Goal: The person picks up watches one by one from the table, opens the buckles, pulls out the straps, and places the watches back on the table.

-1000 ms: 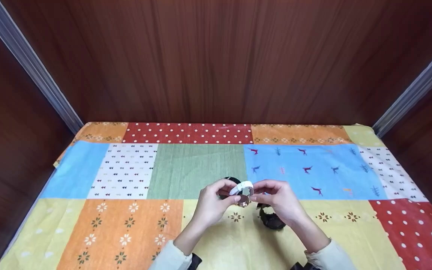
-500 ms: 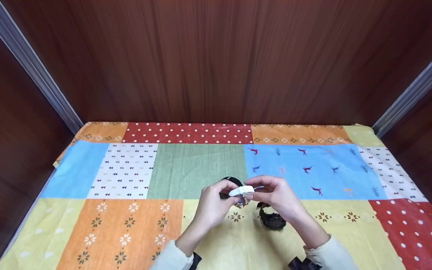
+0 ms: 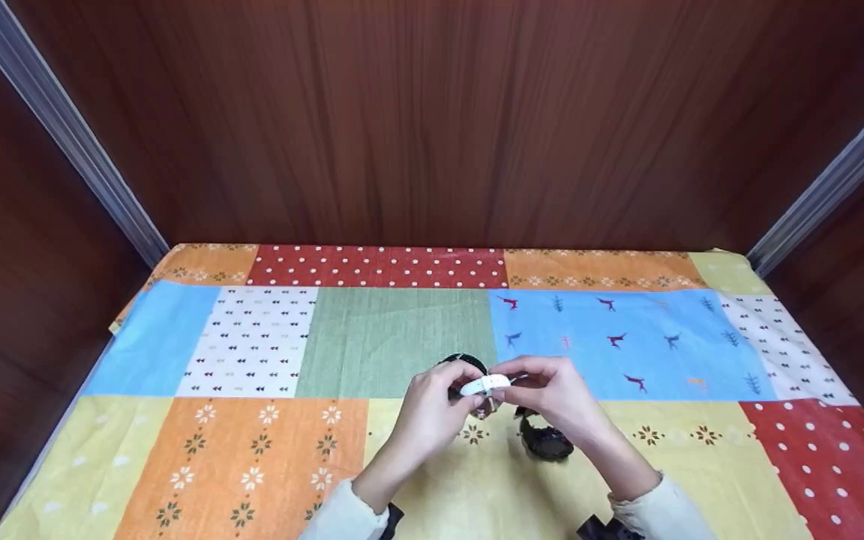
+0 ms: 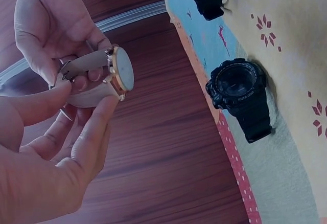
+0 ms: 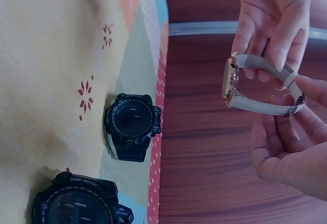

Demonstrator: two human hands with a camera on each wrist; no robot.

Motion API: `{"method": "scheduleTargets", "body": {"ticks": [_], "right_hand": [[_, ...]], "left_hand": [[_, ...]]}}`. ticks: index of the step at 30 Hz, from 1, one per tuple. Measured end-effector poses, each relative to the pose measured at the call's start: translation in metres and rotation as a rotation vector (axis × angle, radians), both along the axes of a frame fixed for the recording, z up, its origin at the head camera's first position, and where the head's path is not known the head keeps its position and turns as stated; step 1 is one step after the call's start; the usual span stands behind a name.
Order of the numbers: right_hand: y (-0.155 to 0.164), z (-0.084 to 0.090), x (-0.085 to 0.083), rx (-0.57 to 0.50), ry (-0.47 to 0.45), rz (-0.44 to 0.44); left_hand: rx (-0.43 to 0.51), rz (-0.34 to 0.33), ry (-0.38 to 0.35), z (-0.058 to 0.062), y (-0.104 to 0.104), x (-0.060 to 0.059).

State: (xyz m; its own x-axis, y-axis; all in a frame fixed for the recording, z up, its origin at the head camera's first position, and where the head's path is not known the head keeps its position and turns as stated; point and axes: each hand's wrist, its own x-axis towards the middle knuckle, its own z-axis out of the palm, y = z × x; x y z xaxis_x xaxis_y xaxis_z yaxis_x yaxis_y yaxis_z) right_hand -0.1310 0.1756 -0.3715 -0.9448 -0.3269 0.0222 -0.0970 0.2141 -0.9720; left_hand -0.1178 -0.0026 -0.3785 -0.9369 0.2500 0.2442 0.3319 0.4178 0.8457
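Observation:
Both hands hold a wristwatch with a white strap and a gold-coloured case (image 3: 486, 385), raised over the cloth. Its strap is bent into a loop, with the buckle between the hands in the right wrist view. My left hand (image 3: 432, 405) pinches the watch from the left, fingertips near the case and strap. From the right, my right hand (image 3: 552, 390) pinches the strap by the buckle (image 5: 297, 104). In the left wrist view the white dial (image 4: 124, 69) faces away from the hands. Fingers hide part of the strap.
Two black sports watches stand on the patchwork tablecloth (image 3: 252, 442): one (image 3: 547, 441) below my right hand, the other (image 3: 464, 361) behind my left hand. A brown wood-grain panel (image 3: 432, 120) rises behind the table, with more panels at both sides.
The white strap has tipped from an upright ring to a flatter band facing the head camera. My right fingers have shifted slightly left along the strap. The black watches have stayed put.

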Motion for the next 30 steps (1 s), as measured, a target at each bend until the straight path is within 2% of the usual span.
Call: {"method": "scheduleTargets", "body": {"ticks": [5,9,18,25,30], "right_hand": [[0.0004,0.0003,0.0004,0.000,0.058,0.036],[0.0010,0.0006,0.0008,0.035,0.089,0.036],[0.0027,-0.0007,0.0033,0.037,0.049,0.035],[0.0021,-0.0020,0.0025,0.033,0.041,0.030],[0.0026,-0.0004,0.0031,0.011,0.040,0.040]], "left_hand": [[-0.067,0.000,0.026,-0.0002,-0.0002,0.0006],[-0.061,-0.010,0.015,-0.0021,-0.0001,0.0006],[-0.038,-0.012,0.022,-0.0045,0.0004,0.0016],[-0.066,0.015,0.084,-0.0048,0.0014,0.0030],[-0.039,0.015,0.093,-0.0055,0.0016,0.0028]]}}
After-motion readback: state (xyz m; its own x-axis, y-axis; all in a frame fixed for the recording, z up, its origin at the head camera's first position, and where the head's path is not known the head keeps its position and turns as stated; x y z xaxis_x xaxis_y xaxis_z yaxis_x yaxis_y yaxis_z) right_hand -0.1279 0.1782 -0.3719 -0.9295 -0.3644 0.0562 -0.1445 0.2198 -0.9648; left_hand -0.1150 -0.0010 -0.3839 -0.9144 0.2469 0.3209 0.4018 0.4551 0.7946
